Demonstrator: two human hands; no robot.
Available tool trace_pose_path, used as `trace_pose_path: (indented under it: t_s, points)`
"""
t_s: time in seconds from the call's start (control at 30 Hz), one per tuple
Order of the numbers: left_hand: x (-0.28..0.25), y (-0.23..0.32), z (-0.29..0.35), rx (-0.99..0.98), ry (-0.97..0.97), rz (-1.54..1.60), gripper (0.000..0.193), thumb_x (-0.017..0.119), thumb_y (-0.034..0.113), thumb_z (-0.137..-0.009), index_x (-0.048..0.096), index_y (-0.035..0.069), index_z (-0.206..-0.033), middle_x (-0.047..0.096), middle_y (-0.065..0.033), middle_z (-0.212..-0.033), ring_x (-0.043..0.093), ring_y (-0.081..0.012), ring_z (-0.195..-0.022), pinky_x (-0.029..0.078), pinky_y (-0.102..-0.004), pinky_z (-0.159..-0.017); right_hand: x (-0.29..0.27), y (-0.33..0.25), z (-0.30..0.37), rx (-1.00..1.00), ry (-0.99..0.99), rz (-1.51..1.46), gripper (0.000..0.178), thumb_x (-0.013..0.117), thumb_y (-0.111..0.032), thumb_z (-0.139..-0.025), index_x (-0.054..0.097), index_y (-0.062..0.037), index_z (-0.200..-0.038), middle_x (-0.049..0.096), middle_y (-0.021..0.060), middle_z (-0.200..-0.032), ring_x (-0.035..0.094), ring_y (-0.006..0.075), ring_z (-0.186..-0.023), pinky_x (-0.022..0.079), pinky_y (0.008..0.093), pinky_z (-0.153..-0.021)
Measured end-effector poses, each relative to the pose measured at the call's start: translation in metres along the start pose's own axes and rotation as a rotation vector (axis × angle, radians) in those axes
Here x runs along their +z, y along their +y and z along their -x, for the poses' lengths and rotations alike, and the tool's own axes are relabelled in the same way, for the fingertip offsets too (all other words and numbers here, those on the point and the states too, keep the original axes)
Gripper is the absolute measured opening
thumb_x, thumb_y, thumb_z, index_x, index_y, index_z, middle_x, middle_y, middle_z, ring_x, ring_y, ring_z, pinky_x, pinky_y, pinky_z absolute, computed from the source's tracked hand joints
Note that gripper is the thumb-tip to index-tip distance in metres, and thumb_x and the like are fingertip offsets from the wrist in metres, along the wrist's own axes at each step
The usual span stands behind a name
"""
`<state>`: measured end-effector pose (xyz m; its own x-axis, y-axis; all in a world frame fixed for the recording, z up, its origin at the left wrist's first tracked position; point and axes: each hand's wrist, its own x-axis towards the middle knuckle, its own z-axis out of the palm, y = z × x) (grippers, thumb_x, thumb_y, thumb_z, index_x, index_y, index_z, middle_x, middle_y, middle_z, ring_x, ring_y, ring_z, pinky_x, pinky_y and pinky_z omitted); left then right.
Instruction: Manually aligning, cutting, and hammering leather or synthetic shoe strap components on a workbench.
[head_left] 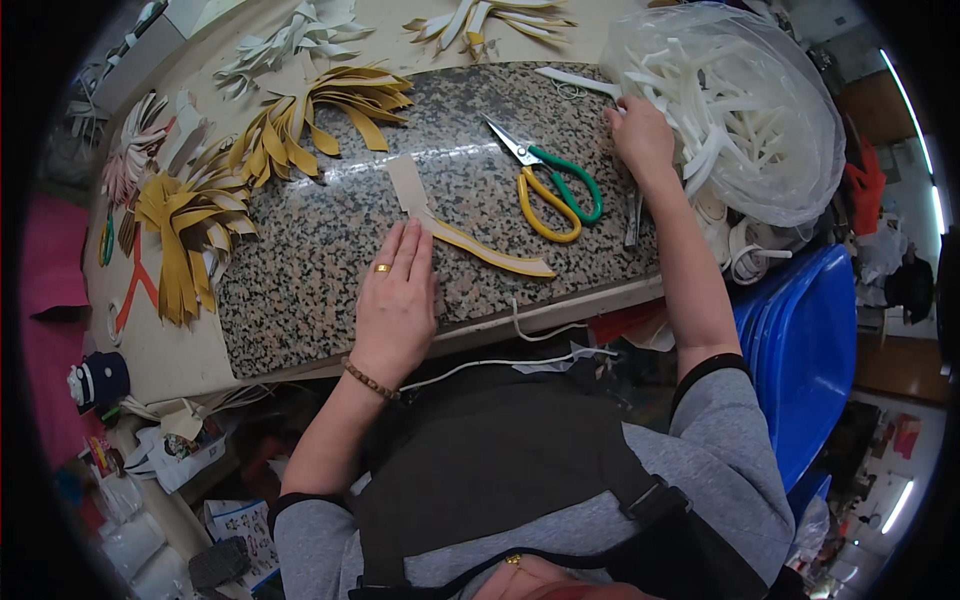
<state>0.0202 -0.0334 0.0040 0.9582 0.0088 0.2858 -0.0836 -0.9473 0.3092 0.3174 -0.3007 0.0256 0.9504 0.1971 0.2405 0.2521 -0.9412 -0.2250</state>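
My left hand point(398, 290) lies with its fingers stretched out, fingertips on a curved yellow-edged strip point(490, 253) whose other end carries a pale beige rectangular piece point(407, 184). Up at the right, my right hand point(641, 138) has its fingers bent together at the end of a white strip point(578, 79), beside a clear plastic bag point(790, 120) full of such strips. Between my hands is a pair of scissors point(550, 185), blades slightly apart, with one green and one yellow handle. All this rests on a speckled stone slab point(320, 270).
Bundles of mustard-yellow strips point(290, 130) lie at the slab's left edge, with white strips point(295, 40) behind. A metal tool point(633, 218) lies below my right wrist. Stacked blue plastic tubs point(800, 350) stand at the right. A white cord point(480, 368) hangs along the front edge.
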Motion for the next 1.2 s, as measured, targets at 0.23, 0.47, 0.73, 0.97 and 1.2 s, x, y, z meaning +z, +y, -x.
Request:
trace_pose_path:
  t_s: [0.23,0.47,0.73,0.97,1.2]
  points:
    - [-0.018,-0.031,-0.017,-0.022,-0.2,0.199,0.055,0.058,-0.009,-0.083,0.066,0.006,-0.135,0.056,-0.0104,-0.154,0.051,-0.0382,-0.138,0.046,-0.0453,-0.114,0.015,0.016,-0.02,0.12,-0.064,0.026,0.027,0.08,-0.027,-0.086,0.079,-0.006,-0.103,0.078,0.0176,-0.099,0.075,0.035,-0.095,0.058,0.0443,-0.087]
    - [-0.042,-0.019,-0.045,0.055,0.121,0.258,0.041,0.07,-0.001,-0.087,0.071,0.006,-0.127,0.062,-0.0135,-0.145,0.056,-0.0379,-0.132,0.048,-0.0459,-0.11,-0.044,-0.031,0.01,-0.062,-0.019,-0.523,0.017,0.079,-0.018,-0.086,0.074,-0.0059,-0.098,0.074,0.0107,-0.093,0.072,0.0277,-0.086,0.056,0.0385,-0.078]
    - [-0.092,0.03,-0.072,0.3,0.445,0.222,0.056,0.087,0.017,-0.081,0.067,0.002,-0.13,0.068,-0.0111,-0.131,0.065,-0.0317,-0.117,0.05,-0.0434,-0.099,-0.126,-0.134,0.129,-0.741,0.222,-0.549,0.019,0.075,0.001,-0.083,0.07,-0.0026,-0.101,0.066,0.012,-0.09,0.067,0.0294,-0.076,0.055,0.0394,-0.066]
    - [-0.057,0.07,-0.026,-0.322,0.275,1.272,0.032,0.075,0.014,-0.099,0.069,-0.006,-0.123,0.076,-0.0081,-0.109,0.07,-0.0133,-0.098,0.058,-0.0286,-0.085,-0.107,-0.15,0.191,-0.657,0.227,-0.583,0.03,0.074,0.001,-0.085,0.072,0.0011,-0.115,0.065,0.0129,-0.098,0.07,0.0281,-0.081,0.057,0.0376,-0.069]
    - [-0.051,0.066,-0.021,-0.4,0.203,1.312,0.023,0.059,0.009,-0.108,0.073,-0.009,-0.11,0.075,-0.0044,-0.093,0.066,-0.0069,-0.084,0.055,-0.0237,-0.075,-0.076,-0.142,0.192,-0.592,0.079,-0.793,0.022,0.067,-0.005,-0.091,0.067,0.0006,-0.112,0.066,0.0171,-0.095,0.07,0.0374,-0.084,0.058,0.044,-0.072]
